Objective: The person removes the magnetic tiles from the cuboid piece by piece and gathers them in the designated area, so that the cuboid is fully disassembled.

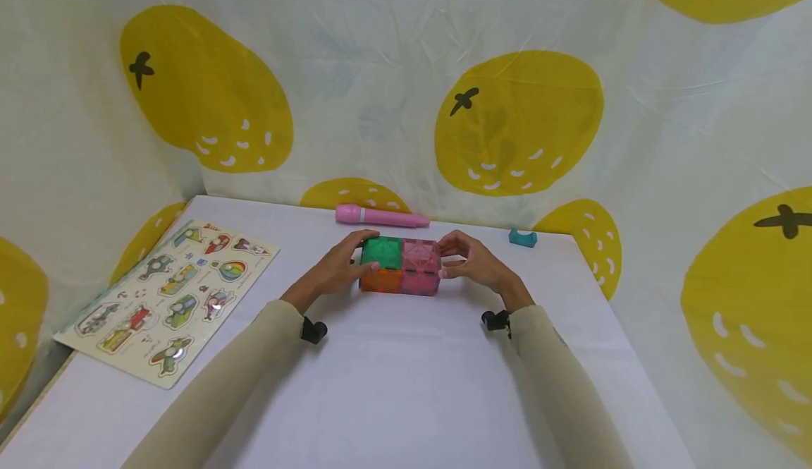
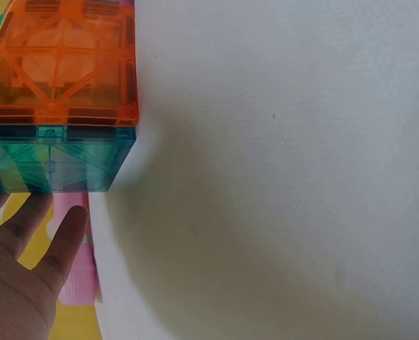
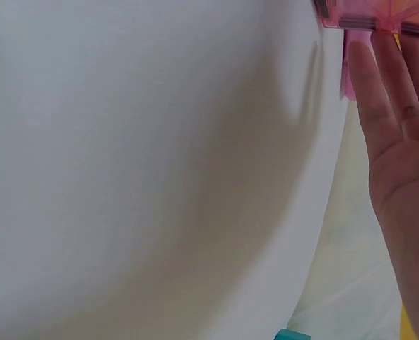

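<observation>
A box of translucent magnetic tiles [image 1: 420, 282] stands near the middle of the table. From above it shows green, pink and orange panels; the left wrist view shows an orange face [image 2: 61, 64] beside a teal one [image 2: 57, 159]. My left hand [image 1: 337, 264] holds its left side, thumb over the near part of the green tile and a finger at the far corner. Lower fingers [image 2: 64, 244] of that hand stretch out straight beside the teal face. At the pink end [image 3: 379, 14], my right hand [image 1: 472, 263] touches the box with fingertips and thumb; its visible fingers look fairly straight.
Behind the box lies a pink microphone-shaped toy [image 1: 387, 217] along the far edge. A small teal piece [image 1: 523, 238] sits at the far right. At left is a picture puzzle board [image 1: 216, 243]. The white table [image 1: 406, 391] backs onto a fruit-print cloth [image 1: 368, 102].
</observation>
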Available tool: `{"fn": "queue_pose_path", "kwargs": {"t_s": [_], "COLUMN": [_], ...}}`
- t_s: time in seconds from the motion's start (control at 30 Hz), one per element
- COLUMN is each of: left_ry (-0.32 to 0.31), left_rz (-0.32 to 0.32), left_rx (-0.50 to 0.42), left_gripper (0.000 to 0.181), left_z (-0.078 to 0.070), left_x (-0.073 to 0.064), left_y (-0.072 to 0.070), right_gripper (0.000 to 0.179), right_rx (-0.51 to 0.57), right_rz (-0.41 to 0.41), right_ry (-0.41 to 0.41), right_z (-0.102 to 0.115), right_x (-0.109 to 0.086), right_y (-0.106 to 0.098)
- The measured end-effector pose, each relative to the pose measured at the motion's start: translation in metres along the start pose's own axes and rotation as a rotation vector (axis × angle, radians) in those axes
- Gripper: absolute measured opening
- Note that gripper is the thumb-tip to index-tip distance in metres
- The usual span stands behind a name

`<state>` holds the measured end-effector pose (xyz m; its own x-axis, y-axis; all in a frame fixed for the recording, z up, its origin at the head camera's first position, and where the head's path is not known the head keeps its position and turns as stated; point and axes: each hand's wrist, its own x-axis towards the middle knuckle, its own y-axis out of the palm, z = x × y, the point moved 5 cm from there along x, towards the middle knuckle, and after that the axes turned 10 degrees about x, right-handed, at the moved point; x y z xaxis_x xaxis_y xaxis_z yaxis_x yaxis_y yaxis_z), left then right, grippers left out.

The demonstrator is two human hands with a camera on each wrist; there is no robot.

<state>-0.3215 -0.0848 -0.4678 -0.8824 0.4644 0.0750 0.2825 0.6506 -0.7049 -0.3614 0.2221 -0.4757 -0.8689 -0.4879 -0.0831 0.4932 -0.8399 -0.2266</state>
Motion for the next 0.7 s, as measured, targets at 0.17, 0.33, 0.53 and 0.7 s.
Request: {"fn": "queue_pose_path", "kwargs": {"t_s": [0.17,0.33,0.53,0.7], "left_ry": [0.016,-0.009,-0.008,0.003], "left_rz": [0.000,0.007,0.015,0.006], "left_rx": [0.002,-0.015,-0.020,-0.006], "left_gripper": [0.074,0.074,0.076,0.075], "left_z": [0.0014,0.0016,0.0004,-0.0007], "left_x": [0.0001,0.0011,0.0008,-0.0002], "left_y": [-0.0007,-0.0002,0.0000,-0.0004], "right_gripper": [0.059,0.058,0.059,0.059], "right_rx": [0.000,0.001,0.015,0.027], "right_rz": [0.030,0.027,0.005,-0.020], "right_ry": [-0.005,-0.012,-0.002,-0.006], "right_z": [0.0013,-0.0011,-0.0016,-0.0009], "right_x": [0.0043,0.0049,0.0028,-0.0004], "right_y": [-0.0017,-0.0036,-0.0027,-0.0013]}}
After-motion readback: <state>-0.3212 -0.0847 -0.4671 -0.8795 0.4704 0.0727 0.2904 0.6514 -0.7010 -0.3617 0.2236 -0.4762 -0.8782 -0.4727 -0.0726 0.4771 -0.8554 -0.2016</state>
